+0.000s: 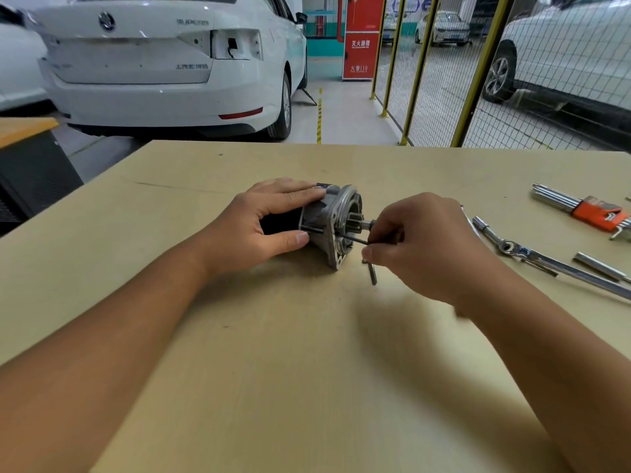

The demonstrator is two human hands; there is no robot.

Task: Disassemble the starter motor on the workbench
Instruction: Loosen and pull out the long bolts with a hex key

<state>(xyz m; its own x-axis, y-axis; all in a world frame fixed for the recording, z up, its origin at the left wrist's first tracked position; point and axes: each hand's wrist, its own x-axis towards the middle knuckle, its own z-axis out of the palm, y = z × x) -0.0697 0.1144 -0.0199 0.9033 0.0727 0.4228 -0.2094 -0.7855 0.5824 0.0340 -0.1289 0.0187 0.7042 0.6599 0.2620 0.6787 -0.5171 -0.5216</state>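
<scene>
Matt wooden workbench [307,353]; dull grey cast-metal starter motor [333,216].

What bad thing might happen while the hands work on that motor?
The left hand alone steadies the motor lying on the table, so it might roll. The thin key pinched by the right hand might slip out and jab a finger. The loose bolt beside the motor could get knocked away.

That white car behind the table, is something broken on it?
Yes, something is missing. The white car has an open hole at the right of its back, where a tail lamp would sit, with a dark wire showing inside. On the table nothing looks wrong: the motor lies on its side between both hands.
</scene>
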